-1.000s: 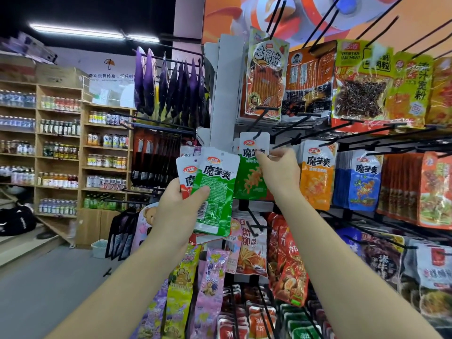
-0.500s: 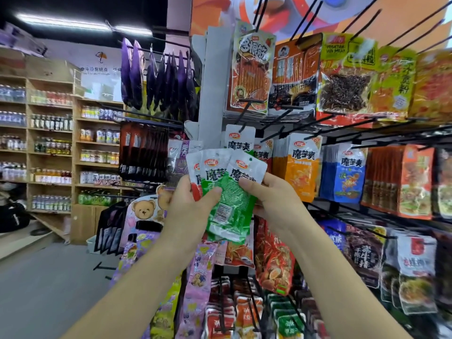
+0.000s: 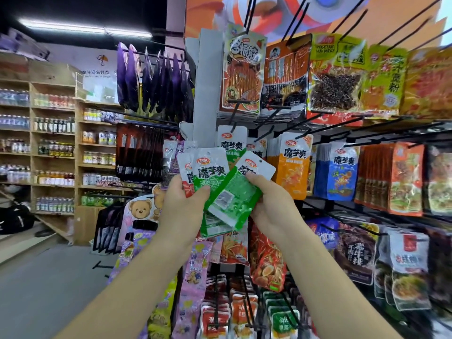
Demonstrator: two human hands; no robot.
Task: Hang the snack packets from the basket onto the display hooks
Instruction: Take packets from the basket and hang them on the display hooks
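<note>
The display rack (image 3: 205, 94) fills the right and far side of your view, and most of its rows already carry stock. That suggests the job is well on, though the basket is out of view, so you cannot tell how many packets are left in it. Wooden shelves (image 3: 53, 148) of bottles stand well apart at far left.

Your left hand (image 3: 182, 204) has its grip closed round a fan of packets (image 3: 210, 172), some green and at least one red, all not yet hung. Your right hand (image 3: 271, 204) pinches one tilted green packet (image 3: 234, 199) at the front of that fan, near the rack but on no hook.

A matching packet (image 3: 231, 143) hangs just beyond, left of the orange packets (image 3: 291, 167). The black hooks (image 3: 278, 107) jut towards you and crowd closely, so neighbouring tips may snag the packet on its way in.
</note>
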